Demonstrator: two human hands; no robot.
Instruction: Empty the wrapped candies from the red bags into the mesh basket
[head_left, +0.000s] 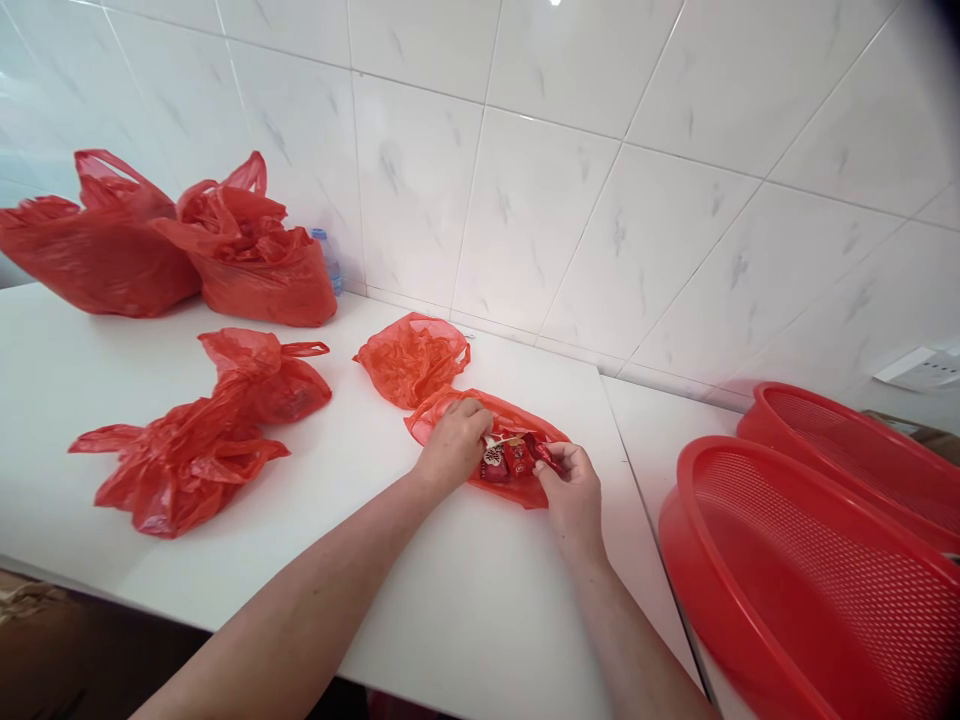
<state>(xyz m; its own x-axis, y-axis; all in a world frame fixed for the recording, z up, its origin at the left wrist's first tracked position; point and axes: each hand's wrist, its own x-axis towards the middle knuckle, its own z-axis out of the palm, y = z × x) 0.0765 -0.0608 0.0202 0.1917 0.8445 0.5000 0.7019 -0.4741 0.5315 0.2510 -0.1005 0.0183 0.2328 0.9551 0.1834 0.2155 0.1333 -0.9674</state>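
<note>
A thin red plastic bag (517, 418) lies on the white table (465, 610) with small red wrapped sweets (511, 461) on or in it. My left hand (453, 443) rests on the bag's left part with its fingers curled and pinched at a sweet wrapper. My right hand (573, 492) pinches the bag's right edge beside the sweets. A second crumpled red bag (411, 358) sits just behind, touching the first.
Two large filled red bags (97, 240) (251, 255) stand at the back left by the tiled wall, a small water bottle (328, 258) behind them. Two more crumpled red bags (266, 372) (176, 462) lie mid-left. Two red mesh baskets (802, 590) (862, 450) sit at the right.
</note>
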